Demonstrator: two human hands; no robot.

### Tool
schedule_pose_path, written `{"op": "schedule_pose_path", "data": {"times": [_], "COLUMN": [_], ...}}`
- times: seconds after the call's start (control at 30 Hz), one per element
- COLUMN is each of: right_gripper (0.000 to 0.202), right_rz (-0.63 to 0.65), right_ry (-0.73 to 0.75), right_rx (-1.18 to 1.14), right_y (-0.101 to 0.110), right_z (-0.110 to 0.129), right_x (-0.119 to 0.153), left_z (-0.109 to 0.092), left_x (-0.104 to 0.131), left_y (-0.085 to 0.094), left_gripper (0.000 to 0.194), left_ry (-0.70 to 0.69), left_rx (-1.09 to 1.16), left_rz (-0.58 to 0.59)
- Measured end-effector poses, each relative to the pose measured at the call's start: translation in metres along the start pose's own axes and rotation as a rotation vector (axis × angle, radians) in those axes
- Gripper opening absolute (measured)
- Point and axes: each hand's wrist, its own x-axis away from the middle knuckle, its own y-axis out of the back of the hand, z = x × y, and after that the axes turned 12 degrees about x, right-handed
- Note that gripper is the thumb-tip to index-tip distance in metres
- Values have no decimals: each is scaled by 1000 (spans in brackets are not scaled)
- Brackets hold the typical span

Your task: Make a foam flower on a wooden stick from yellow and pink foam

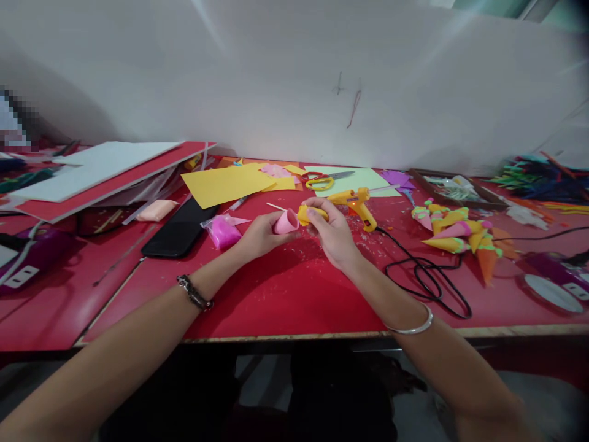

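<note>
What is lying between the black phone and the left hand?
In the head view, a bag of bright pink material and a pink pointed piece lie between the black phone and the left hand.

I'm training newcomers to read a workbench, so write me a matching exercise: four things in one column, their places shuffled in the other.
Things
1. Pink cone
2. Scissors
3. Yellow piece
4. Black phone

Places
A. Blades over the pale green sheet
B. Held in the right hand
C. To the left of the bright pink packet
D. Held in the left hand

Right pairs: 1-D, 2-A, 3-B, 4-C
</note>
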Motion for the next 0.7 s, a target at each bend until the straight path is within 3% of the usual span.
{"op": "schedule_pose_path", "data": {"times": [0.27,0.47,0.7], "right_gripper": [18,16,14], "right_rz": [-15,-15,28], "right_ry": [39,47,141], "right_rx": [18,135,290], "right_y": [-2,-1,1], "right_z": [-7,-1,5], "right_x": [-1,2,4], "left_z": [-3,-2,2], "left_x": [1,0,1], "left_y": [-4,-3,0], "left_gripper": [33,35,25], "left_ry": [-3,-16,-84], "left_rx": [-52,-136,-228], "left_rz": [38,-2,-14]}}
